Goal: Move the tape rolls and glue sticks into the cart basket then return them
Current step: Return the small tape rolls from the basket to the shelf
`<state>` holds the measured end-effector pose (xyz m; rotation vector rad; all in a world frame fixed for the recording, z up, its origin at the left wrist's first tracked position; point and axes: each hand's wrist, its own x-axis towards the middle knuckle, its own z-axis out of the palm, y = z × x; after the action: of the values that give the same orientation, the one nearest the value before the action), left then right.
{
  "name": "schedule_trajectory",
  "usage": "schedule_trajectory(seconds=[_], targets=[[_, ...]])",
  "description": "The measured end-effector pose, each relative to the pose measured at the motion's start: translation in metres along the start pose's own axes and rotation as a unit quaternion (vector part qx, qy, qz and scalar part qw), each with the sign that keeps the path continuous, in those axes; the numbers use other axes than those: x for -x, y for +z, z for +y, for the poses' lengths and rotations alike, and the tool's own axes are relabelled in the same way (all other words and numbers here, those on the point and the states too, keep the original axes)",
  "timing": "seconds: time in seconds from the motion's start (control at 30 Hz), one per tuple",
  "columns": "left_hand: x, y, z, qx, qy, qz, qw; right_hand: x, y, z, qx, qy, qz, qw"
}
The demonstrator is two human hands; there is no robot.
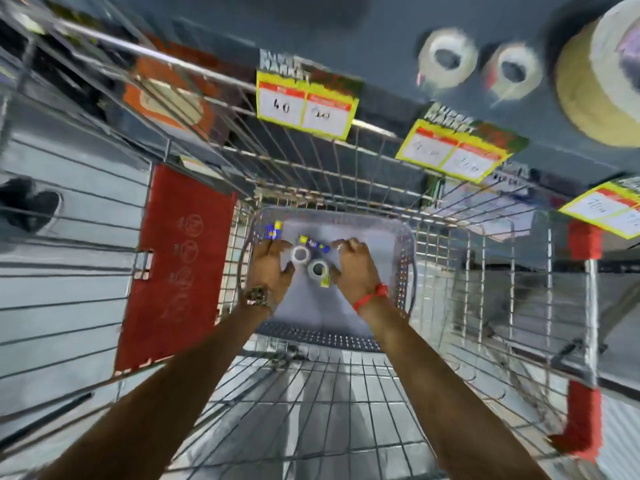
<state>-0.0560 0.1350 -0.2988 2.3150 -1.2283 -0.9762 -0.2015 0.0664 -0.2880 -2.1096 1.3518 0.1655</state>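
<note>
A grey perforated basket (pixel 403 268) sits inside a wire cart (pixel 346 174), and the task's things lie on its floor. At the far left of the basket, a blue-and-yellow glue stick (pixel 273 231) lies just beyond the left fingertips. Toward the middle, more glue sticks (pixel 314 244) with blue and yellow labels lie in a short row. Just below them, two small tape rolls (pixel 300 255) lie flat and side by side, pale with open cores; a yellow-labelled stick (pixel 325 280) touches the right roll's lower edge.

The left hand (pixel 269 265) reaches down into the basket, palm down, fingers spread wide, holding nothing, its thumb beside the left roll. A bracelet (pixel 256 295) circles that wrist. The right hand (pixel 353 263) is also down in the basket, fingers curled narrow beside the rolls; whether it grips anything I cannot tell. A red band (pixel 372 295) wraps its wrist.
</note>
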Motion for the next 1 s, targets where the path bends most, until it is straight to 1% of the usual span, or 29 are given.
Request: schedule_trajectory(seconds=[0.07, 0.1, 0.17, 0.27, 0.37, 0.43, 0.53, 0.7, 0.8, 0.87, 0.93, 1.0], targets=[[-0.006, 0.015, -0.015, -0.031, 0.001, -0.064, 0.997, -0.008, 0.024, 0.01, -0.04, 0.063, -0.042, 0.996], [-0.011, 0.021, -0.019, -0.044, 0.011, -0.088, 0.995, -0.011, 0.036, 0.013, -0.054, 0.079, -0.041, 0.995], [-0.024, 0.031, -0.025, -0.044, 0.015, -0.113, 0.993, -0.017, 0.058, 0.018, -0.057, 0.079, -0.03, 0.995], [-0.044, 0.042, -0.032, -0.046, -0.019, -0.117, 0.992, -0.022, 0.081, 0.021, -0.023, 0.092, -0.048, 0.994], [-0.057, 0.056, -0.04, -0.056, 0.001, -0.113, 0.992, -0.024, 0.094, 0.02, -0.036, 0.088, -0.016, 0.995], [-0.066, 0.073, -0.051, -0.061, 0.01, -0.107, 0.992, -0.024, 0.099, 0.019, -0.02, 0.094, 0.01, 0.995], [-0.065, 0.072, -0.044, -0.08, -0.006, -0.108, 0.991, -0.021, 0.102, 0.019, 0.003, 0.082, 0.027, 0.996], [-0.05, 0.057, -0.031, -0.072, -0.005, -0.077, 0.994, -0.008, 0.084, 0.028, 0.032, 0.061, 0.011, 0.998], [-0.028, 0.038, -0.019, -0.055, -0.034, -0.064, 0.996, 0.002, 0.056, 0.036, 0.015, 0.059, 0.023, 0.998], [-0.014, 0.028, -0.011, -0.053, -0.013, -0.062, 0.997, 0.01, 0.033, 0.035, 0.013, 0.062, 0.004, 0.998], [-0.001, 0.014, 0.005, -0.04, 0.003, -0.051, 0.998, 0.021, 0.003, 0.03, -0.006, 0.066, 0.04, 0.997], [0.01, -0.001, 0.026, -0.004, 0.014, -0.039, 0.999, 0.034, -0.027, 0.018, -0.017, 0.061, 0.122, 0.99]])
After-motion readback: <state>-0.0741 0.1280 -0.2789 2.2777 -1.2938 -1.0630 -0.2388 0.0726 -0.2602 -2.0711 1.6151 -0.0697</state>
